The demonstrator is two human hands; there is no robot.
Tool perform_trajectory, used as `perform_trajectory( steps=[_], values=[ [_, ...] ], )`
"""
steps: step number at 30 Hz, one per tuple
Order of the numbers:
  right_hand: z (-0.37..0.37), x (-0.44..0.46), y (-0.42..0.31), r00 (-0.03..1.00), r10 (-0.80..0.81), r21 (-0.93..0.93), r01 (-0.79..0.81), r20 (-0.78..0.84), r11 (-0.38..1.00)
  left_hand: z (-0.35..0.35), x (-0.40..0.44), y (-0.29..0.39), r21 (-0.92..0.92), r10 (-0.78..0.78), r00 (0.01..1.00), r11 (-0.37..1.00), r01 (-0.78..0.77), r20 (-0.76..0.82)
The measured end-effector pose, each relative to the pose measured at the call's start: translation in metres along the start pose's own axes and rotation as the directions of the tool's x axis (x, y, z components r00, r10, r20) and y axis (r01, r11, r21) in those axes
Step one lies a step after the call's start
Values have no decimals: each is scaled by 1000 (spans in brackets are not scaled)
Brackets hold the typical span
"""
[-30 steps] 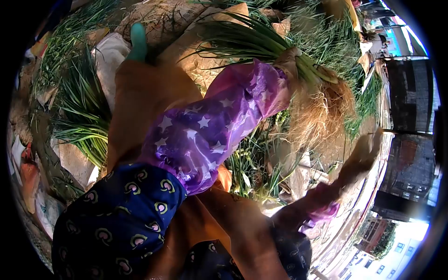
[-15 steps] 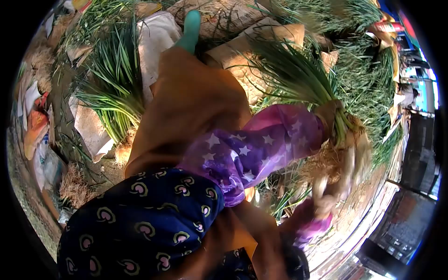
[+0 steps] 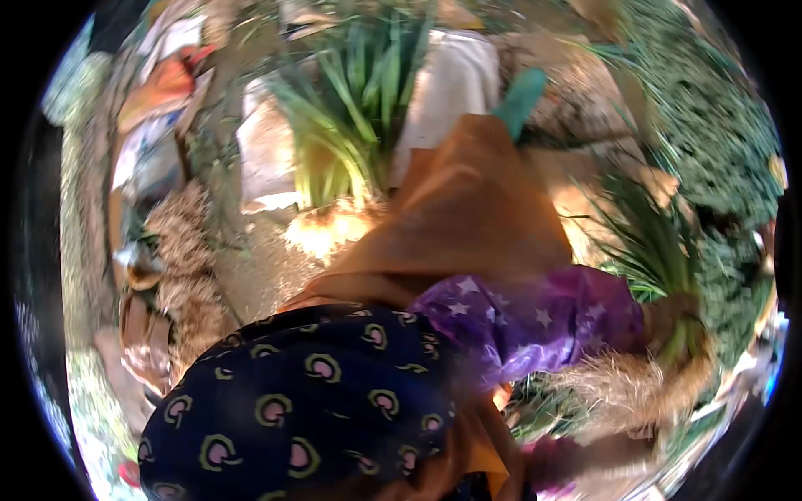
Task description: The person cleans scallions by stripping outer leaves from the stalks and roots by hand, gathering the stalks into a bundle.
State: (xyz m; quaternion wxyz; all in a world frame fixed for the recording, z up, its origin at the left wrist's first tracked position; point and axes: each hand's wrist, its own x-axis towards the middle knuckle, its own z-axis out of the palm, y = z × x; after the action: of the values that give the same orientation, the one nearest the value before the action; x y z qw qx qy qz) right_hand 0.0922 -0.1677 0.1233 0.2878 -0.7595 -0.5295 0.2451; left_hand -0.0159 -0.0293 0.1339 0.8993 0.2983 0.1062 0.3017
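In the head view, my left hand (image 3: pixel 671 316), below a purple star-patterned sleeve (image 3: pixel 543 321), is closed round the stalks of a bunch of spring onions (image 3: pixel 681 338). Its green leaves point up and away, and the pale stringy roots (image 3: pixel 610 380) hang toward me. Below the roots is my right hand (image 3: pixel 622 451), smeared by motion at the end of a second purple sleeve (image 3: pixel 551 463); its fingers cannot be made out. Another bunch of spring onions (image 3: pixel 347 150) stands on the ground to the left, roots down.
My bent leg in orange-brown cloth (image 3: pixel 476 209) with a green boot (image 3: pixel 522 96) fills the middle. A white sack (image 3: pixel 455 83) lies behind it. Root heaps (image 3: pixel 184 242) and plastic litter (image 3: pixel 154 163) line the left. Cut greens (image 3: pixel 702 100) are piled at right.
The view has swung, so the scene sits further right and lower. My left hand keeps its hold on the bunch. My right hand has gone from beside the roots to lower down.
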Motion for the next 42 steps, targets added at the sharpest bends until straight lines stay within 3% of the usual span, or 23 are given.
perform_trajectory(
  steps=[3,6,9,12,15,16,17,20,23,27,28,29,30,31,32,34,35,37,38,40,42],
  values=[
    [12,11,-8,999,-28,-41,29,20,999,-39,-49,55,476,179,982,860,-183,53],
    [23,20,-16,997,-54,-83,57,46,995,-71,-93,111,808,353,926,502,-309,134],
    [28,27,-20,996,-70,-132,77,60,988,-98,-121,160,939,429,868,113,-324,248],
    [27,33,-23,996,-67,-181,78,66,980,-145,-157,201,968,511,825,-72,-239,242],
    [24,39,-26,997,-46,-228,60,66,972,-227,-214,211,995,587,809,79,-56,-1],
    [24,40,-27,997,-35,-245,50,65,968,-274,-243,207,907,413,871,413,83,-267],
    [25,42,-28,998,-27,-252,41,59,967,-296,-267,198,845,304,847,461,271,-437],
    [23,49,-31,999,3,-307,14,54,952,-319,-314,149,645,98,658,352,678,-746],
    [24,58,-37,999,29,-324,-14,40,946,-327,-349,109,429,0,452,315,847,-892],
    [35,63,-39,993,102,-379,-71,62,922,-330,-364,91,244,-18,268,366,898,-963],
    [35,62,-35,994,59,-425,-17,87,905,-331,-367,90,207,-20,233,389,898,-972],
    [38,63,-29,982,-126,-534,182,139,826,-331,-368,90,174,-18,200,420,891,-980],
    [39,63,-25,983,-126,-530,177,131,830,-332,-369,91,138,-19,165,455,880,-986],
    [41,63,-21,995,-42,-421,76,89,904,-332,-368,92,105,-17,131,501,859,-991],
    [44,64,-22,997,46,-302,-27,57,953,-333,-366,94,75,-9,97,563,823,-995],
    [44,68,-22,996,-4,-336,34,88,941,-332,-359,92,31,30,14,701,712,-999],
    [45,70,-22,991,-28,-377,76,132,923,-343,-356,84,106,149,-27,809,578,-988],
    [44,71,-17,984,-45,-414,113,172,903,-415,-371,36,185,389,-101,631,754,-916],
    [46,72,-11,979,-91,-433,162,181,887,-416,-364,37,195,470,-106,548,814,-876],
    [46,74,-4,974,-132,-452,204,187,868,-422,-359,51,177,447,-37,426,887,-894],
    [47,76,-6,929,-295,-511,370,224,776,-366,-323,110,173,360,51,313,934,-932]
  ],
)
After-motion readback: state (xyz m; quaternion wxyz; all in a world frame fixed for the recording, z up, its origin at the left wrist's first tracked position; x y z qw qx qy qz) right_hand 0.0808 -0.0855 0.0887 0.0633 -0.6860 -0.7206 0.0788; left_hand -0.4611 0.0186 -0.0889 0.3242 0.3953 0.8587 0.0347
